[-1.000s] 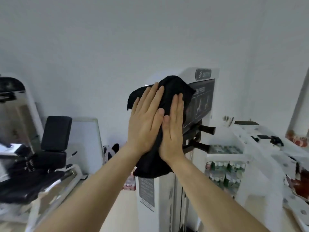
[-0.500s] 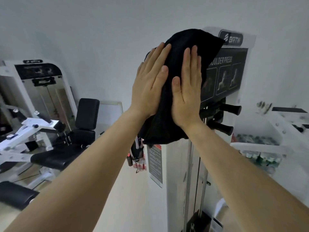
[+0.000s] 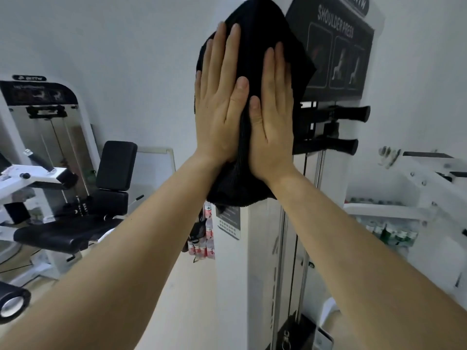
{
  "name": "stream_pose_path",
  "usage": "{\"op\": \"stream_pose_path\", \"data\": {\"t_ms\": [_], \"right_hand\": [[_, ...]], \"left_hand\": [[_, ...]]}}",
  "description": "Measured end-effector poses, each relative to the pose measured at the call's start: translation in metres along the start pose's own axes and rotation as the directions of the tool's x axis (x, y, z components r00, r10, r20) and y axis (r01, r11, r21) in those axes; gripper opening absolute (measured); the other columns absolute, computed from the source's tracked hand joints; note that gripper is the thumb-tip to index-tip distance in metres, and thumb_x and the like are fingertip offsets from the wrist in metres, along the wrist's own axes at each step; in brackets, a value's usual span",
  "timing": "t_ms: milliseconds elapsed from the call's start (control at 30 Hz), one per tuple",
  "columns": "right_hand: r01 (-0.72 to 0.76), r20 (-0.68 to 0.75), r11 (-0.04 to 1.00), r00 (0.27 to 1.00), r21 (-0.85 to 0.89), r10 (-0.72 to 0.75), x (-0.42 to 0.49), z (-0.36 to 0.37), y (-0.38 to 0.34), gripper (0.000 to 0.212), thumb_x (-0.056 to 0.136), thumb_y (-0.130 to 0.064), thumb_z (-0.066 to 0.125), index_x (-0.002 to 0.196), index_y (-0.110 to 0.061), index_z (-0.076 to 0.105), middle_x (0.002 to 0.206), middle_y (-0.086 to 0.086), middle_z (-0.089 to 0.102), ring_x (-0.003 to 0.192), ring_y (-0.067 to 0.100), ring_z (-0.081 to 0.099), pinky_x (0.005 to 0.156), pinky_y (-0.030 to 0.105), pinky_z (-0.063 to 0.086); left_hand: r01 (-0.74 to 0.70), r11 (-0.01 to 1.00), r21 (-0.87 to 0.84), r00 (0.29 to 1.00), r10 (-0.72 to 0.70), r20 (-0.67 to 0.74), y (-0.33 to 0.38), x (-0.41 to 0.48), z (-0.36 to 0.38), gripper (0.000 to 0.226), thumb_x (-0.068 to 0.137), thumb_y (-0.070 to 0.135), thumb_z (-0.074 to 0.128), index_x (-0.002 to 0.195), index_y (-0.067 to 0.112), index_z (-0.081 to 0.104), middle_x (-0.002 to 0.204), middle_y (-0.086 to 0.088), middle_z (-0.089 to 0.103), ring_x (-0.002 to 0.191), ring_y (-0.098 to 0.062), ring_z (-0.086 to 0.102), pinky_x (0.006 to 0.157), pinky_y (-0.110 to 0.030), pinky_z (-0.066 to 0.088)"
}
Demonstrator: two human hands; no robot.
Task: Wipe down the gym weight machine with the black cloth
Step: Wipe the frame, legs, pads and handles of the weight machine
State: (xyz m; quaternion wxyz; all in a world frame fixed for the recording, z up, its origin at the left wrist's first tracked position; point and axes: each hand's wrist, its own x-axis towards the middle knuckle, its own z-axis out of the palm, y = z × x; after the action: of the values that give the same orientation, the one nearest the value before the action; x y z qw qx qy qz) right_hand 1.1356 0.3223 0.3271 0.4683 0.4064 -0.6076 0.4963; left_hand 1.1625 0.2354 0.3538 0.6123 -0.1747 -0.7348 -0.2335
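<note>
Pressing the black cloth (image 3: 255, 41) flat against the weight machine (image 3: 255, 248) corner, both hands.

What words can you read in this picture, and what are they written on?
"SHOULDER PRESS": on the black sign of the weight machine.
Brand badge above it: cut off by the picture's edge, unreadable.
Small badge on the machine at the left: blurred, unreadable.
Grey sticker under the cloth: too small to read.
</note>
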Motion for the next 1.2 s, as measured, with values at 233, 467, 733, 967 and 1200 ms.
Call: {"op": "stream_pose_path", "data": {"t_ms": [233,467,733,967,1200], "right_hand": [[0.019,0.013,0.995,1.000,0.098,-0.021,-0.076,0.003,0.016,0.058,0.106,-0.029,0.028,0.158,-0.006,0.016,0.159,0.010,0.031,0.149,0.020,0.027,0.121,0.046,0.025],[0.011,0.036,0.995,0.999,0.100,-0.014,-0.176,0.008,0.036,0.057,0.107,-0.026,0.030,0.159,-0.008,0.014,0.154,0.001,0.033,0.144,0.008,0.030,0.119,0.025,0.024],[-0.087,0.108,0.985,0.992,0.147,0.072,-0.302,0.014,0.057,0.056,0.108,-0.025,0.029,0.160,-0.017,0.009,0.164,-0.005,0.016,0.150,0.003,0.017,0.118,0.018,0.020],[-0.132,0.158,0.991,0.979,0.027,0.126,-0.424,0.014,0.071,0.058,0.106,-0.033,0.026,0.160,-0.018,0.012,0.165,-0.007,0.014,0.151,0.005,0.017,0.119,0.019,0.020],[-0.070,-0.029,0.990,0.997,-0.124,0.067,-0.394,0.009,0.052,0.050,0.098,-0.022,0.045,0.140,0.004,0.041,0.146,0.017,0.037,0.135,0.021,0.037,0.115,0.023,0.029]], "left_hand": [[0.007,1.000,-0.025,1.000,-0.007,-0.024,-0.013,-0.081,0.012,0.060,0.103,0.031,0.024,0.156,0.003,0.017,0.165,-0.017,0.012,0.154,-0.028,0.007,0.122,-0.057,0.007],[0.034,0.999,-0.009,0.999,-0.034,-0.014,-0.031,-0.192,0.027,0.060,0.103,0.032,0.023,0.157,0.007,0.017,0.166,-0.015,0.010,0.155,-0.026,0.005,0.124,-0.050,0.006],[0.046,0.999,-0.021,0.999,-0.046,0.002,-0.045,-0.314,0.043,0.059,0.103,0.033,0.023,0.158,0.014,0.014,0.167,-0.010,0.007,0.155,-0.022,0.003,0.122,-0.057,0.009],[0.100,0.995,0.003,0.988,-0.100,0.120,-0.053,-0.438,0.047,0.059,0.104,0.033,0.025,0.159,0.025,0.003,0.168,-0.001,-0.002,0.155,-0.020,-0.001,0.123,-0.056,0.009],[0.153,0.979,-0.134,0.987,-0.144,0.071,-0.045,-0.419,0.037,0.055,0.103,0.032,0.039,0.154,0.020,0.024,0.166,0.000,0.012,0.153,-0.017,0.012,0.122,-0.037,0.026]]}}
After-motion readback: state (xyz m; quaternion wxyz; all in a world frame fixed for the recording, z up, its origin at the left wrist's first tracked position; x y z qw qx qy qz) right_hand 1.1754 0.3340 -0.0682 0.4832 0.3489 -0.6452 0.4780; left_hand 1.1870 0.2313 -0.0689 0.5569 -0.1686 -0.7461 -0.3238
